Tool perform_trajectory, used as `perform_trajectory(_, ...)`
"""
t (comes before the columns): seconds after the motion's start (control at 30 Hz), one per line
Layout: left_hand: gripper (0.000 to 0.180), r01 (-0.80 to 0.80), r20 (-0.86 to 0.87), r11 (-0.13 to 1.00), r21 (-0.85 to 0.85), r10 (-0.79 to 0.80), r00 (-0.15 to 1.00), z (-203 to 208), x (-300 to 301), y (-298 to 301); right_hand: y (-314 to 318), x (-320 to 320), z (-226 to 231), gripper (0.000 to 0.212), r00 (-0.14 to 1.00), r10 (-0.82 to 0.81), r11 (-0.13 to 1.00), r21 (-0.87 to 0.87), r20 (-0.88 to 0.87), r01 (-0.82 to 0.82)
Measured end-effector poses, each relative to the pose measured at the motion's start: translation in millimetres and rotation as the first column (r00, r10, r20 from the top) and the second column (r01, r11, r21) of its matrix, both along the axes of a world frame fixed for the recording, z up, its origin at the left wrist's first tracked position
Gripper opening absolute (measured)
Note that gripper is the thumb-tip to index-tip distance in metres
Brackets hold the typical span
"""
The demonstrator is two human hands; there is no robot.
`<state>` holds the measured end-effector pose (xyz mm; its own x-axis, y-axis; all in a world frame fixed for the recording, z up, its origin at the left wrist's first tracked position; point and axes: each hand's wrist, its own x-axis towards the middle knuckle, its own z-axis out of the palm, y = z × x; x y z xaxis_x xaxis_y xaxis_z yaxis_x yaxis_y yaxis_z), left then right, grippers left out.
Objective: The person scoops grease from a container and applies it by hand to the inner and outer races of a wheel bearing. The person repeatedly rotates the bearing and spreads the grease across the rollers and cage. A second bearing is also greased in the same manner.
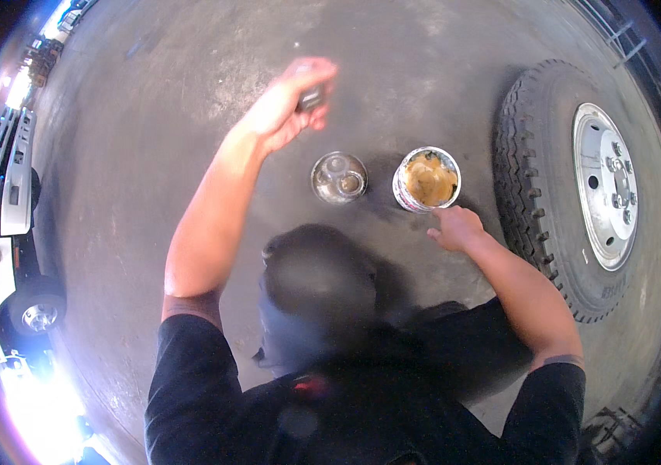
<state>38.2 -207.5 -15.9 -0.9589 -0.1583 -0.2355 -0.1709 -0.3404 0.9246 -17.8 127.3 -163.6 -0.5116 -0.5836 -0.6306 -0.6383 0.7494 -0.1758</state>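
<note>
Left hand (288, 101) around dark object (311, 98), right hand (458, 229) beside can (402, 192) (tan paste (430, 180) inside).

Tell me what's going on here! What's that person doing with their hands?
A person has a small dark thing in their left hand, too blurry to name. Their right hand is at the near edge of a can with yellowish-brown stuff inside; I can't tell if it's gripping it. A round, shiny thing sits on the floor left of the can, and a big wheel is to the right.
</note>
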Motion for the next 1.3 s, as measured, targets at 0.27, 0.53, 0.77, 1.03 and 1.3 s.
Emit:
perform_trajectory(0.27, 0.049, -0.088, 0.308, 0.968, -0.237, 0.16, 0.938, -145.6, 79.9, -21.6, -108.8, 43.4, -62.2, 0.047, 0.994, 0.094, 0.899, -0.424, -0.052, -0.107)
perform_trajectory(0.53, 0.05, -0.044, 0.443, 0.939, -0.34, 0.201, 0.874, -210.5, 141.6, -19.5, -172.5, 61.5, -165.6, 0.02, 0.931, 0.05, 0.87, -0.442, -0.363, -0.219)
perform_trajectory(0.77, 0.069, -0.18, 0.485, 0.952, -0.248, 0.283, 0.827, -254.1, 160.8, -26.1, -179.2, 53.9, -171.1, 0.021, 0.898, 0.223, 0.843, -0.387, -0.38, -0.373)
perform_trajectory(1.03, 0.048, -0.018, 0.306, 0.948, -0.317, 0.12, 0.945, -259.3, 124.7, -21.5, -174.7, 43.4, -173.9, 0.03, 0.767, 0.399, 0.731, -0.33, -0.503, -0.597)
perform_trajectory(1.3, 0.08, 0.148, 0.374, 0.858, -0.493, 0.055, 0.926, -299.9, 87.1, -14.8, -167.7, 29.0, -135.1, 0.037, 0.851, 0.477, 0.726, -0.448, -0.217, -0.521)
